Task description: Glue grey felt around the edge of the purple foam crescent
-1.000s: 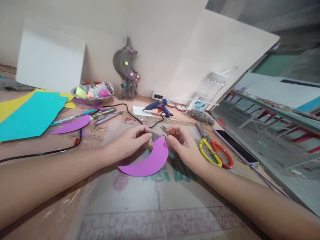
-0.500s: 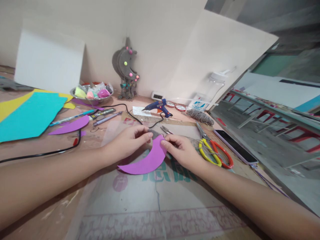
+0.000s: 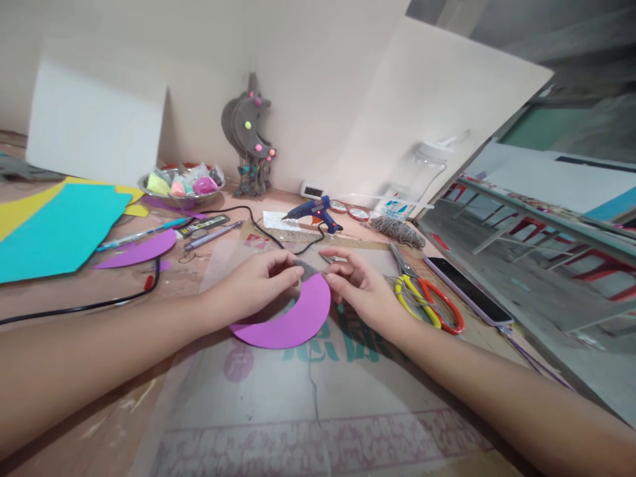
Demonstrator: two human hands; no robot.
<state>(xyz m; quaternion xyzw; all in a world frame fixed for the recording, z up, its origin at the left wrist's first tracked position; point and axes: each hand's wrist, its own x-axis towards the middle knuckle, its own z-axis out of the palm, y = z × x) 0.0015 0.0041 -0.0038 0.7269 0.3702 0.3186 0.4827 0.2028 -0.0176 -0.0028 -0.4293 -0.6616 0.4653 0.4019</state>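
Observation:
A purple crescent (image 3: 291,326) of paper or foam sheet hangs between my hands above the table. Grey yarn (image 3: 309,268) covers its upper tip. My left hand (image 3: 261,281) is closed, thumb and fingers pinching the crescent at this grey-covered end. At the crescent's right edge is my right hand (image 3: 360,288), index finger raised, with thumb and other fingertips close together at the yarn. The strand itself is mostly hidden there. Small metal scissor tips (image 3: 325,257) show partly behind the right fingers.
Scissors (image 3: 430,305) with yellow and orange handles and a phone (image 3: 467,291) lie to the right. A blue glue gun (image 3: 318,211), a yarn bundle (image 3: 397,230) and a bowl of clay (image 3: 181,195) stand behind. Coloured sheets (image 3: 64,232) lie left; a black cord (image 3: 74,308) crosses there.
My right fingers have come off the crescent's face and lifted slightly, the index finger stretching out. The crescent has turned a little, its lower tip now behind my left wrist.

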